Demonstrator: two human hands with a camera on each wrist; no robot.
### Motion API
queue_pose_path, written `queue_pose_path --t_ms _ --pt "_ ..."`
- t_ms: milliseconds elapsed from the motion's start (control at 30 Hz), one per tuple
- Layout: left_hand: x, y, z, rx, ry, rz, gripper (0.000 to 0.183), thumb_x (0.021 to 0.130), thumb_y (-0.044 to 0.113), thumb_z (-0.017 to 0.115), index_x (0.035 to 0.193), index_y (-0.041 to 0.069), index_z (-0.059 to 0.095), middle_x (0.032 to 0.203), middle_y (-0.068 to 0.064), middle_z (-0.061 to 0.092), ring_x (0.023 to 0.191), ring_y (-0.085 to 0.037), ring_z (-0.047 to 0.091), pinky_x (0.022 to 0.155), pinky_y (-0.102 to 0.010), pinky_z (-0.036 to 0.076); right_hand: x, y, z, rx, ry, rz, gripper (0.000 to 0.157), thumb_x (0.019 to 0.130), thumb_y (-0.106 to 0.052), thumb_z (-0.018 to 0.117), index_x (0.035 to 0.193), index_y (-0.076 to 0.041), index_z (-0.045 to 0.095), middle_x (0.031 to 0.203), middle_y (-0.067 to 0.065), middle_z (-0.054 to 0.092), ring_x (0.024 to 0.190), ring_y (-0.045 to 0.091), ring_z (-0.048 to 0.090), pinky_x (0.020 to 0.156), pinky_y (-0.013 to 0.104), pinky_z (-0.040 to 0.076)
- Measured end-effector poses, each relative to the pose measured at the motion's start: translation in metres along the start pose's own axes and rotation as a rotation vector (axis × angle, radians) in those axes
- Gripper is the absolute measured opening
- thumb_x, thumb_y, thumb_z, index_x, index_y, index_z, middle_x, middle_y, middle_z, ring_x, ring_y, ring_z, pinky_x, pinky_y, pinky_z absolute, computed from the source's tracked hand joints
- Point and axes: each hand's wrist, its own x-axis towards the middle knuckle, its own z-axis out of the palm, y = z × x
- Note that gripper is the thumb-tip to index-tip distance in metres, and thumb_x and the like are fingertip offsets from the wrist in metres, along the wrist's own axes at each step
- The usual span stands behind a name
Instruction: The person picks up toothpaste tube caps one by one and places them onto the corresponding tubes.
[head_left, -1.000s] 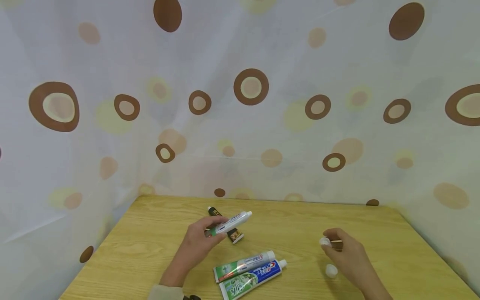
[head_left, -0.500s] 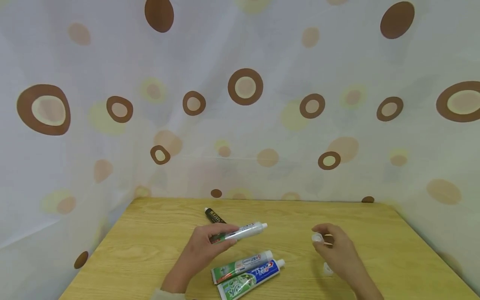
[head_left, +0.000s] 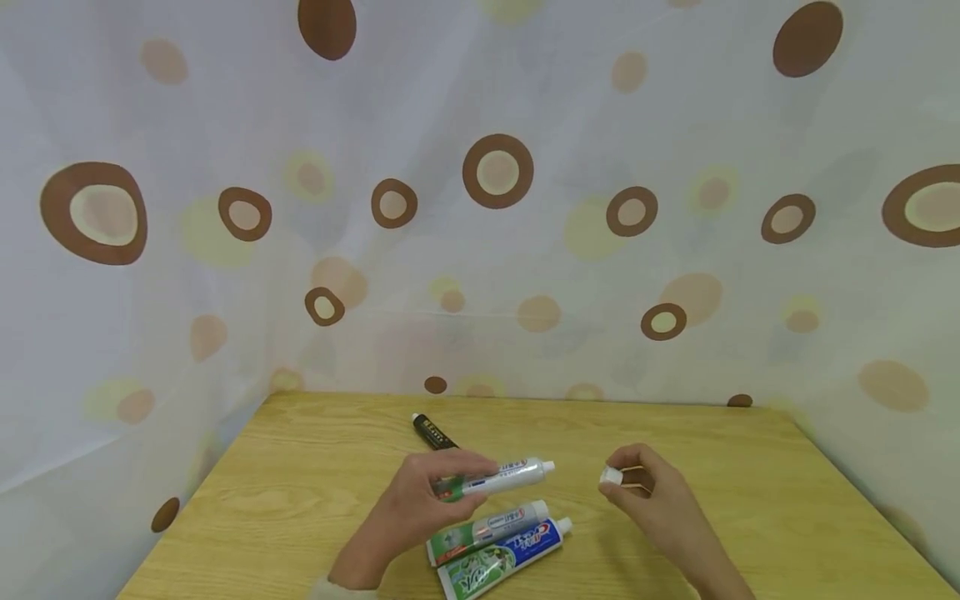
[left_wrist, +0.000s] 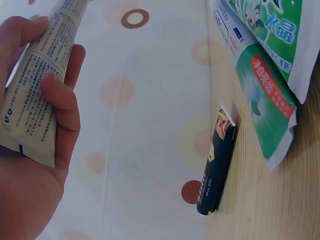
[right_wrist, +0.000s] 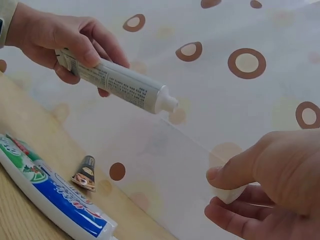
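Observation:
My left hand [head_left: 416, 512] grips a white and green toothpaste tube [head_left: 517, 475] above the table, its uncapped nozzle pointing right. Printed text covers the tube's back in the left wrist view, where the fingers wrap round its lower half. Across from the nozzle, my right hand [head_left: 663, 512] pinches a small white cap [head_left: 611, 476] between thumb and fingertips. A short gap separates cap and nozzle. In the right wrist view the thumb partly hides the cap [right_wrist: 228, 194].
Below the held tube lie a green and silver toothpaste tube [head_left: 489, 531] and a blue and green one [head_left: 506, 557], side by side on the wooden table [head_left: 300, 492]. A black tube [head_left: 432, 432] lies farther back, partly hidden by the left hand. A patterned curtain [head_left: 495, 350] surrounds the table.
The held tube has moved right and its nozzle has levelled out. My right hand has brought the cap left towards it. Another white cap on the table has gone out of sight.

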Motion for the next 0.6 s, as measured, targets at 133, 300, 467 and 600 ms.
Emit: queue_pose_path --t_ms 133,300,467,600 --pt "0.000 -0.001 0.002 -0.028 -0.021 0.035 0.028 0.090 0.013 0.073 0.118 0.011 0.074 0.119 -0.006 0.073 0.102 -0.015 0.070 0.081 -0.024 0.059 -0.004 -0.005 0.002 0.042 -0.006 -0.006 0.031 0.091 -0.011 0.071 0.119 -0.005 0.060 0.129 0.011 0.059 0.114 0.015 0.062 0.088 0.022 0.056" --pt "0.001 -0.002 0.002 -0.057 -0.050 0.028 0.027 0.091 0.011 0.072 0.118 0.009 0.074 0.121 -0.008 0.072 0.104 -0.016 0.070 0.082 -0.023 0.059 -0.009 -0.012 0.005 0.126 -0.032 -0.034 0.031 0.091 -0.015 0.072 0.120 -0.007 0.064 0.131 0.013 0.060 0.111 0.002 0.063 0.089 0.022 0.056" --pt "0.001 -0.002 0.003 -0.055 -0.060 -0.004 0.027 0.090 0.011 0.073 0.117 0.011 0.074 0.122 -0.006 0.072 0.109 -0.017 0.069 0.084 -0.021 0.057 -0.012 -0.016 0.010 0.156 -0.045 -0.048 0.031 0.091 -0.018 0.072 0.120 -0.008 0.066 0.129 0.011 0.063 0.109 0.002 0.064 0.090 0.022 0.055" --pt "0.001 -0.002 0.004 -0.061 -0.068 0.030 0.025 0.091 0.012 0.072 0.116 0.008 0.075 0.120 -0.009 0.072 0.108 -0.017 0.070 0.081 -0.023 0.059 -0.014 -0.019 0.014 0.167 -0.078 -0.036 0.029 0.091 -0.019 0.072 0.119 -0.010 0.067 0.127 0.009 0.064 0.109 0.006 0.065 0.090 0.024 0.056"
